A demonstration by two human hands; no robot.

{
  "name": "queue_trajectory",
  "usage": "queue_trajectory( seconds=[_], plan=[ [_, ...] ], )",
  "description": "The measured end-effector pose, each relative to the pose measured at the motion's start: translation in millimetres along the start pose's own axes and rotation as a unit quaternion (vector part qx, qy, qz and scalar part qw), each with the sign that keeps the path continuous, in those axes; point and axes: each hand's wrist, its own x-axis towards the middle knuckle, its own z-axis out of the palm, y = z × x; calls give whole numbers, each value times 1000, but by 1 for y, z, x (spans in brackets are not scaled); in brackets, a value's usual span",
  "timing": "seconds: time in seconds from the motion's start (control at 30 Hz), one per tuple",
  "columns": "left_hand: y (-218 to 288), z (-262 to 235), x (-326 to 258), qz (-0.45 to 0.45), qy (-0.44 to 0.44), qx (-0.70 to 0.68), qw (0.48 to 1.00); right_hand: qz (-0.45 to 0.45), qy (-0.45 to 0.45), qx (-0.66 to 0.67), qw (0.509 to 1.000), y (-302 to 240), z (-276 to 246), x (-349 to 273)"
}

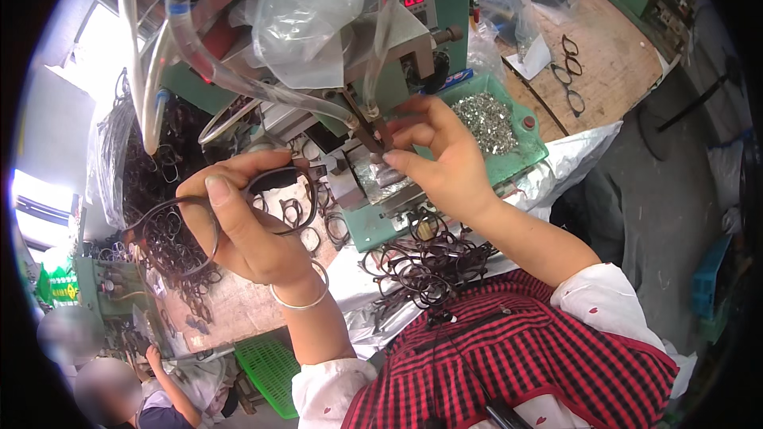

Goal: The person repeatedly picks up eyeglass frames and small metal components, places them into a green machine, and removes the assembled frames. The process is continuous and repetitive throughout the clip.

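Note:
My left hand (258, 234) is closed on a dark eyeglass frame (314, 205), fingers and thumb at its middle. One rim reaches toward the machine, the other out to the left. Up at the green machine (373, 226), my right hand (451, 165) has its thumb and fingers bent together beside the dark tooling (367, 137). Whatever sits between those fingertips is too small or hidden to name. Just right of this hand, a green tray (531, 155) holds a heap of small shiny metal pieces (485, 121).
Dark eyeglass frames pile up in front of the machine (429, 266) and hang in a mass at left (171, 179). Clear hoses (191, 48) and a plastic bag (306, 20) hang overhead. A few frames (570, 71) lie right. Another person (171, 397) sits lower left, near a green basket (266, 373).

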Motion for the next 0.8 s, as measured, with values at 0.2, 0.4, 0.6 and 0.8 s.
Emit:
queue_trajectory(
  seconds=[0.2, 0.4, 0.6, 0.8],
  plan=[
    [8, -1, 5, -28, -19, 4, 999, 93, 22, 73, 993, -14, 3, -4],
    [4, -8, -58, -293, -240, -143, 914, 13, -41, -74, 996, -40, -2, -21],
    [-19, 11, -92, -619, -259, -340, 659, -121, 176, -333, 919, 8, -92, 10],
    [-22, 9, -95, -620, -234, -324, 675, 45, 119, -439, 889, 4, -150, -36]
  ],
)
